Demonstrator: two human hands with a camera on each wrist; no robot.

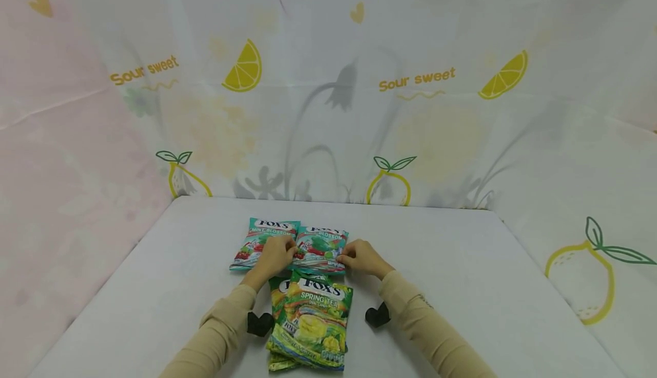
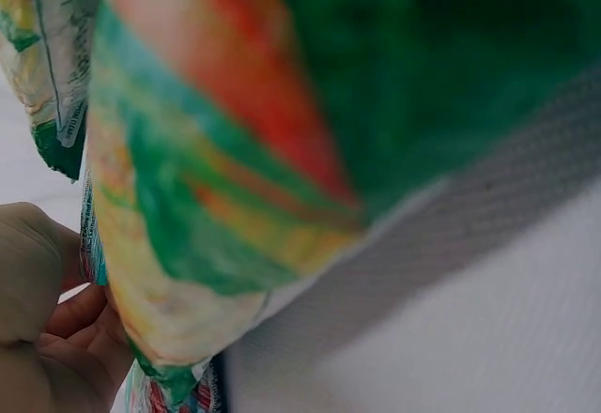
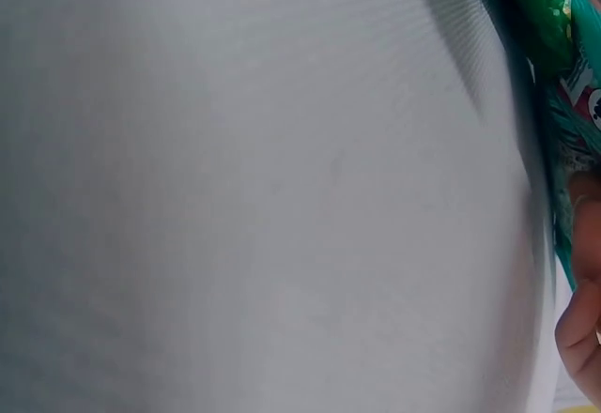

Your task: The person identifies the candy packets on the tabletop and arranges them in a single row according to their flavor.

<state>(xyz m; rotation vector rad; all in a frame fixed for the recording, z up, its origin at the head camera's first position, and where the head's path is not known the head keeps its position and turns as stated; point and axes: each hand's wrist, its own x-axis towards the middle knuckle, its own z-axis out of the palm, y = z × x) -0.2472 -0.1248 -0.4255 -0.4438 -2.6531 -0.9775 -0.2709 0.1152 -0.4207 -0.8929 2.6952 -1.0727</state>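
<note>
Head view: left fingers (image 1: 290, 247) and right fingers (image 1: 348, 251) pinch the right teal bag (image 1: 319, 249), its top pointing lengthwise away.

Forward-down head view, wrist close-ups

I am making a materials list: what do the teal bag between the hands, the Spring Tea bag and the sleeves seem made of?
Teal bag: probably thin, glossy plastic film, from its crinkles and slight shine. Spring Tea bag: likely similar glossy film, as its printed surface puckers. Sleeves: matt cloth by their soft folds; fibre unclear.
</note>
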